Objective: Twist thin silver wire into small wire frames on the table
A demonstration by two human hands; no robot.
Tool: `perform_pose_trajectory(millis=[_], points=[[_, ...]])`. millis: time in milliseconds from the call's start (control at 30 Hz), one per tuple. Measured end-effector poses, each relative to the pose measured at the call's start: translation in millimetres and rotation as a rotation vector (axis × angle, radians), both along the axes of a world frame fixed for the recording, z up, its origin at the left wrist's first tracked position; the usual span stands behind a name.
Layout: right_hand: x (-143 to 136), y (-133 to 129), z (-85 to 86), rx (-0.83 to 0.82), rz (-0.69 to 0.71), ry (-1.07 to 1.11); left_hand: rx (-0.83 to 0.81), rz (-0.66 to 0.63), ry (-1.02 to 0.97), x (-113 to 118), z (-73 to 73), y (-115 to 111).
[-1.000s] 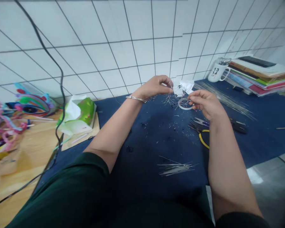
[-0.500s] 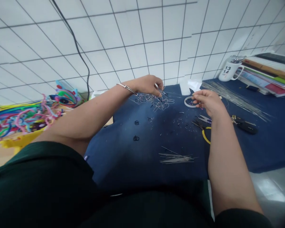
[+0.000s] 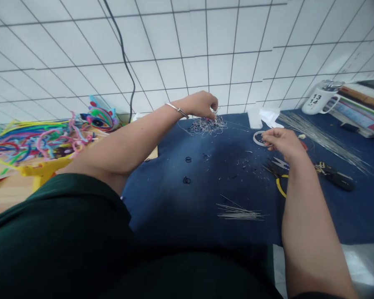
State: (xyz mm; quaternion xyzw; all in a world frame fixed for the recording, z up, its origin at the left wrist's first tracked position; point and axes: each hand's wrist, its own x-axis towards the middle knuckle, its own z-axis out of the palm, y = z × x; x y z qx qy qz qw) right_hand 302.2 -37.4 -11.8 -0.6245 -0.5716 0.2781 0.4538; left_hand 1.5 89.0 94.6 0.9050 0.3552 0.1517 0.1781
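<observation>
My left hand (image 3: 205, 106) is closed at the far side of the dark blue cloth, fingertips pinched at the top of a tangle of thin wire (image 3: 207, 126). A fine strand runs from there towards my right hand (image 3: 282, 142). Thumb and fingers of that hand are pressed together on the strand's end, just over a white ring (image 3: 258, 139). Small dark bits show among the loops. Two little black looped pieces (image 3: 187, 180) lie on the cloth nearer me.
Cut wires (image 3: 239, 213) lie in front. Yellow-handled pliers (image 3: 280, 185), black-handled cutters (image 3: 338, 176) and long wires (image 3: 327, 139) are on the right, near a white mug (image 3: 319, 99). Colourful pipe cleaners (image 3: 50, 141) and a yellow glue gun (image 3: 39, 172) sit left.
The view has swung slightly left. My left fingers have come closer together over the wire tangle, which looks more bunched. My right hand keeps its pinch.
</observation>
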Motion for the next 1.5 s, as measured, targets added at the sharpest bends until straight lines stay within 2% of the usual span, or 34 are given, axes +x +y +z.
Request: perform_pose_trajectory(millis=[200,367,600,700,800,867,967,1133,1267,1400,1500], points=[[-6,0,-0.7,-0.03,0.047,-0.147,0.043,0.011,0.001,1,-1.7,20],[-5,3,-4.7,-0.021,0.065,-0.246,0.025,-0.011,-0.019,11,-3.4,22],[-5,3,-6.1,-0.04,0.084,-0.315,0.213,0.006,0.071,41,0.7,21],[-6,2,-5.5,-0.044,0.087,-0.352,0.223,0.014,0.219,59,-8.8,21],[-5,2,-5.2,-0.038,0.074,-0.379,0.158,0.015,0.413,72,-22.3,24],[-5,2,-4.8,-0.028,0.065,-0.4,0.153,0.017,0.407,76,-28.5,27],[-4,2,-3.3,0.012,0.058,-0.435,0.176,-0.011,0.284,74,-31.7,34],[-4,0,0.7,0.061,0.001,-0.515,0.151,-0.042,0.159,58,-38.4,44],[-4,0,2.3,0.046,-0.022,-0.634,0.129,-0.075,0.067,42,-57.4,48],[-5,2,2.4,-0.022,-0.047,-0.799,0.124,-0.047,0.044,27,-77.1,48],[-6,2,3.1,-0.06,-0.041,-0.873,0.173,0.006,-0.031,21,-85.3,49]])
